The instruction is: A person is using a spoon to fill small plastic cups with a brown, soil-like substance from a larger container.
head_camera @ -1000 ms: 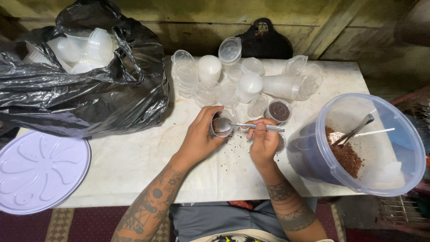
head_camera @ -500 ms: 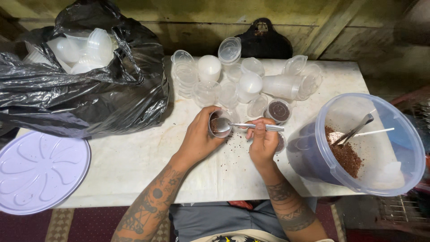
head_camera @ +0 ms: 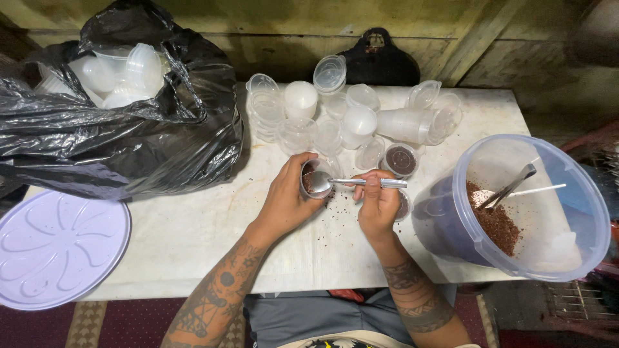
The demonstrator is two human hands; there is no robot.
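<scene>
Now L hand (head_camera: 287, 203) grips small cup (head_camera: 314, 179) mid-table; R hand (head_camera: 377, 206) pinches spoon (head_camera: 361, 183), bowl in cup. Big tub (head_camera: 516, 206) w/ brown powder at 3 o'clock, black bag (head_camera: 129, 129) at 10.

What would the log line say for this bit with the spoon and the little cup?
left hand: holds small clear cup | right hand: holds metal spoon, bowl at cup mouth | cup: some brown powder inside | big tub: brown powder, open

Black plastic bag (head_camera: 122, 135) w/ clear cups, table's left.
</scene>
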